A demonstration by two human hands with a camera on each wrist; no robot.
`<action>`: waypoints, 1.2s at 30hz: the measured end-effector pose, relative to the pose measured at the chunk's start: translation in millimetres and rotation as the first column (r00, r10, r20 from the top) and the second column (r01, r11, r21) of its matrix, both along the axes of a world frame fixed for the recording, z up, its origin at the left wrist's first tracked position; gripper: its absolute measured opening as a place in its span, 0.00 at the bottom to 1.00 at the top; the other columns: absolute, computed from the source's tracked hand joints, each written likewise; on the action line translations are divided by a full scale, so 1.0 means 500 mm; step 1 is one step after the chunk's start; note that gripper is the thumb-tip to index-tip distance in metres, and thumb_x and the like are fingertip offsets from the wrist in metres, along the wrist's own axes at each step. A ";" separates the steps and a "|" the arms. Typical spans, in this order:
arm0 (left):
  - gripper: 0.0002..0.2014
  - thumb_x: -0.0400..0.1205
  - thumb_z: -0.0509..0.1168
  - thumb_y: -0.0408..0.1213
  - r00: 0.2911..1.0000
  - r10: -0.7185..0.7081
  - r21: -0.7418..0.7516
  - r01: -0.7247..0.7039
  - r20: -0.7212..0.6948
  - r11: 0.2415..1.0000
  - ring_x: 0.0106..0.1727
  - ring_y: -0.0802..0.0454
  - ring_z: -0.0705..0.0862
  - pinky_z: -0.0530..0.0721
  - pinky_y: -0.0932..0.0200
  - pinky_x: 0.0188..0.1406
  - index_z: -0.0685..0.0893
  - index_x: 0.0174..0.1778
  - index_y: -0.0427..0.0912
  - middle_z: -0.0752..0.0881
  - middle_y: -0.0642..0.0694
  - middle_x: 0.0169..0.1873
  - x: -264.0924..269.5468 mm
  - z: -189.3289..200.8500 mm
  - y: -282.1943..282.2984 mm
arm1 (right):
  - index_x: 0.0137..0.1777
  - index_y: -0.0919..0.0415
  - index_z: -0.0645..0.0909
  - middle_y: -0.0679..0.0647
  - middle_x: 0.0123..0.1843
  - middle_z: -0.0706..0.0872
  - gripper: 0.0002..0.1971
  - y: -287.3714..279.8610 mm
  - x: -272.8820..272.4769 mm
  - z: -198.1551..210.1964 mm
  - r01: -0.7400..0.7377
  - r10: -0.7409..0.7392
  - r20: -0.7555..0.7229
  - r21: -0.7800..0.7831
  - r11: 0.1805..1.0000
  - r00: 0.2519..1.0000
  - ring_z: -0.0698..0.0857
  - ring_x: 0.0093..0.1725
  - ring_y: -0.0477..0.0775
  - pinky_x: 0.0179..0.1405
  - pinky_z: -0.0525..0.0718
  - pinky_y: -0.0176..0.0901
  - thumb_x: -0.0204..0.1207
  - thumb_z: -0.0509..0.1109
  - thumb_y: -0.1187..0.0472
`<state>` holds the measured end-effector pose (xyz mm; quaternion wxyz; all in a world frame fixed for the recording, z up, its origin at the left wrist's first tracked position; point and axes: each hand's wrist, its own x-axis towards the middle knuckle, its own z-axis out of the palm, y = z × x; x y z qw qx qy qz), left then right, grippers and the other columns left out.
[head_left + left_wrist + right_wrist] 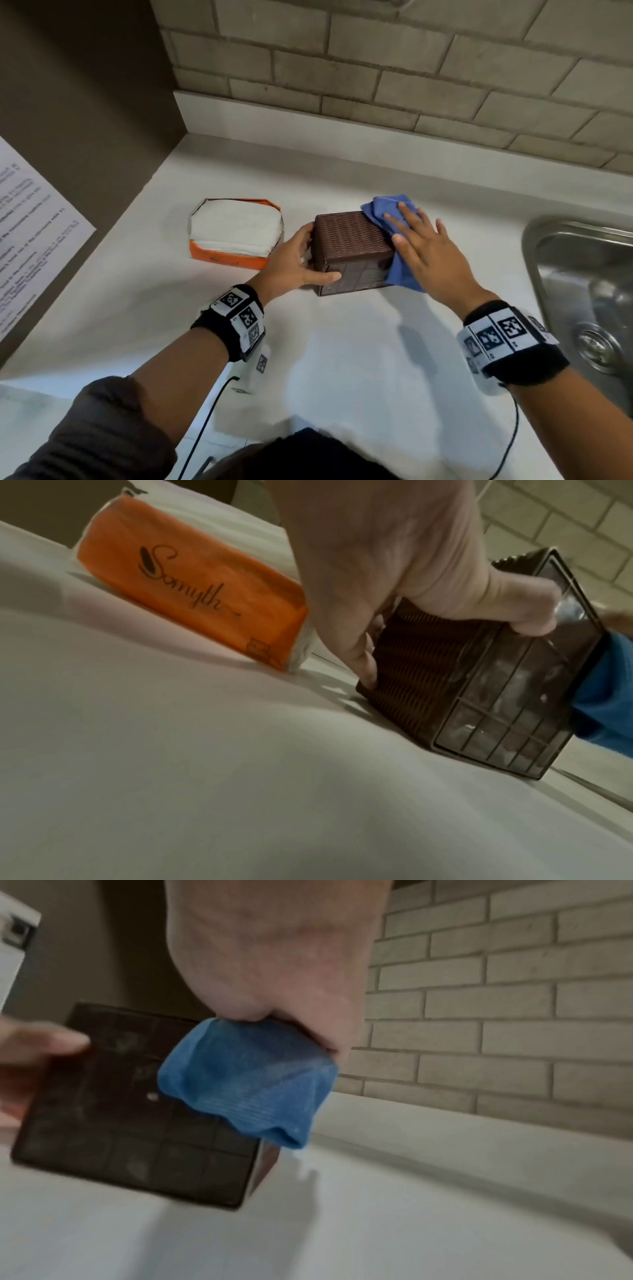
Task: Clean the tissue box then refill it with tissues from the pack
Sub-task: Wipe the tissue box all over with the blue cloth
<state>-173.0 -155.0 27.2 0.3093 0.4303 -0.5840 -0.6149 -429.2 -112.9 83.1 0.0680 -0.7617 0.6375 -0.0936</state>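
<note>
At frame centre, left hand (pixel 301 255) fingers curl round the tissue box (pixel 349 240); right hand (pixel 419 240), fingers spread, should press the blue cloth (pixel 383 209) flat, wiping evenly.

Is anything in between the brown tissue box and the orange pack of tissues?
No. The tissue box and the tissue pack sit side by side on the counter, with only the left hand gripping the box's near side between them.
</note>
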 end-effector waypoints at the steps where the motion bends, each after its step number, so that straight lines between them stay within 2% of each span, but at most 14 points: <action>1: 0.45 0.70 0.79 0.20 1.000 -0.005 0.002 0.005 0.002 1.000 0.58 0.88 0.77 0.79 0.63 0.72 0.66 0.80 0.46 0.78 0.68 0.63 -0.002 0.001 0.001 | 0.82 0.41 0.56 0.48 0.86 0.56 0.29 0.000 0.003 0.002 0.023 -0.023 -0.016 -0.004 1.000 1.000 0.54 0.84 0.61 0.81 0.50 0.59 0.82 0.37 0.40; 3: 0.45 0.69 0.81 0.22 1.000 0.001 0.016 -0.001 -0.003 1.000 0.61 0.84 0.78 0.77 0.51 0.77 0.67 0.78 0.47 0.79 0.67 0.64 0.000 0.003 0.003 | 0.82 0.48 0.61 0.53 0.84 0.61 0.32 -0.003 0.069 0.010 0.006 -0.008 -0.093 -0.018 1.000 0.996 0.57 0.84 0.63 0.81 0.51 0.57 0.81 0.36 0.40; 6: 0.47 0.60 0.83 0.38 1.000 -0.016 -0.005 0.016 -0.010 1.000 0.68 0.75 0.78 0.76 0.46 0.79 0.69 0.75 0.49 0.80 0.65 0.67 0.008 0.004 0.006 | 0.82 0.52 0.62 0.56 0.83 0.63 0.30 -0.001 0.175 0.012 -0.155 0.143 -0.178 -0.052 0.987 0.974 0.59 0.83 0.62 0.83 0.57 0.57 0.83 0.39 0.44; 8: 0.47 0.59 0.83 0.41 0.999 -0.029 -0.014 0.028 -0.017 0.999 0.70 0.75 0.78 0.75 0.46 0.80 0.70 0.75 0.52 0.80 0.65 0.68 0.012 0.004 0.006 | 0.82 0.52 0.60 0.56 0.84 0.61 0.29 0.004 0.156 0.017 -0.198 0.190 -0.173 -0.029 0.980 0.966 0.57 0.84 0.59 0.83 0.56 0.53 0.84 0.41 0.44; 11: 0.47 0.63 0.85 0.34 0.999 -0.039 -0.011 0.039 -0.024 0.999 0.70 0.78 0.76 0.72 0.44 0.82 0.68 0.76 0.54 0.79 0.66 0.68 0.014 0.002 0.005 | 0.83 0.52 0.60 0.55 0.84 0.60 0.30 0.013 0.061 0.024 -0.096 0.092 -0.112 -0.033 0.995 0.989 0.55 0.85 0.56 0.84 0.52 0.49 0.83 0.41 0.44; 13: 0.47 0.64 0.85 0.33 0.999 -0.048 -0.010 0.048 -0.006 0.999 0.70 0.79 0.75 0.71 0.47 0.83 0.67 0.76 0.57 0.78 0.68 0.68 0.011 0.000 0.005 | 0.81 0.59 0.65 0.60 0.81 0.67 0.29 0.014 0.039 0.027 -0.061 0.056 -0.133 -0.029 0.998 0.989 0.61 0.83 0.58 0.83 0.51 0.48 0.85 0.42 0.46; 15: 0.48 0.61 0.84 0.39 0.999 -0.048 -0.010 0.048 -0.003 0.999 0.73 0.74 0.75 0.72 0.49 0.82 0.68 0.75 0.57 0.79 0.68 0.68 0.011 0.001 0.007 | 0.77 0.66 0.70 0.64 0.76 0.75 0.29 0.005 0.082 0.021 -0.070 0.059 -0.233 -0.039 0.997 0.971 0.69 0.79 0.62 0.80 0.55 0.52 0.86 0.42 0.49; 19: 0.50 0.59 0.81 0.40 0.998 -0.062 -0.003 0.062 -0.019 0.998 0.75 0.66 0.77 0.75 0.44 0.80 0.68 0.78 0.47 0.80 0.58 0.72 0.020 0.004 0.006 | 0.78 0.62 0.69 0.63 0.78 0.72 0.32 0.001 0.194 0.009 -0.162 0.145 -0.291 -0.037 0.986 0.946 0.67 0.80 0.64 0.80 0.65 0.54 0.83 0.42 0.44; 22: 0.51 0.61 0.82 0.40 0.996 -0.087 -0.038 0.087 -0.013 0.996 0.79 0.59 0.75 0.70 0.43 0.83 0.67 0.80 0.44 0.78 0.53 0.75 0.023 0.007 0.001 | 0.81 0.57 0.64 0.60 0.81 0.67 0.37 0.009 0.142 0.024 -0.172 0.165 -0.292 0.003 0.985 0.942 0.63 0.82 0.61 0.79 0.62 0.50 0.81 0.39 0.36; 24: 0.52 0.62 0.83 0.40 0.995 -0.097 -0.047 0.097 0.005 0.994 0.81 0.58 0.73 0.67 0.45 0.85 0.65 0.81 0.45 0.77 0.53 0.76 0.023 0.007 -0.001 | 0.82 0.55 0.62 0.57 0.83 0.63 0.39 0.016 0.077 0.019 -0.111 0.106 -0.241 -0.004 0.994 0.965 0.59 0.83 0.59 0.80 0.57 0.47 0.78 0.36 0.33; 28: 0.53 0.62 0.83 0.41 0.995 -0.096 -0.052 0.097 0.020 0.994 0.81 0.60 0.72 0.67 0.48 0.85 0.63 0.83 0.45 0.76 0.55 0.77 0.021 0.004 0.000 | 0.82 0.55 0.59 0.58 0.83 0.63 0.43 0.020 0.077 0.016 0.001 -0.004 -0.226 -0.011 1.000 0.974 0.57 0.84 0.62 0.82 0.58 0.54 0.76 0.30 0.31; 32: 0.49 0.63 0.82 0.39 0.995 -0.095 -0.064 0.096 0.014 0.993 0.80 0.60 0.74 0.70 0.48 0.83 0.67 0.80 0.46 0.78 0.56 0.75 0.026 0.003 0.001 | 0.80 0.56 0.65 0.60 0.81 0.67 0.37 0.011 0.170 0.009 -0.148 0.127 -0.258 -0.062 0.987 0.958 0.62 0.82 0.63 0.80 0.58 0.53 0.80 0.40 0.34; 34: 0.50 0.62 0.83 0.39 0.995 -0.095 -0.060 0.096 0.021 0.994 0.80 0.60 0.74 0.69 0.49 0.84 0.67 0.81 0.46 0.78 0.55 0.75 0.028 0.001 -0.001 | 0.82 0.52 0.63 0.56 0.83 0.63 0.34 0.010 0.135 0.008 -0.180 0.166 -0.191 -0.056 0.982 0.967 0.59 0.84 0.58 0.82 0.57 0.53 0.80 0.44 0.36; 36: 0.51 0.62 0.83 0.39 0.995 -0.091 -0.050 0.093 0.032 0.994 0.81 0.60 0.73 0.68 0.49 0.85 0.65 0.81 0.47 0.77 0.57 0.75 0.029 -0.001 -0.002 | 0.82 0.47 0.59 0.52 0.85 0.59 0.32 0.019 0.064 0.001 -0.109 0.106 -0.055 -0.069 0.992 0.993 0.55 0.85 0.53 0.83 0.55 0.53 0.81 0.44 0.36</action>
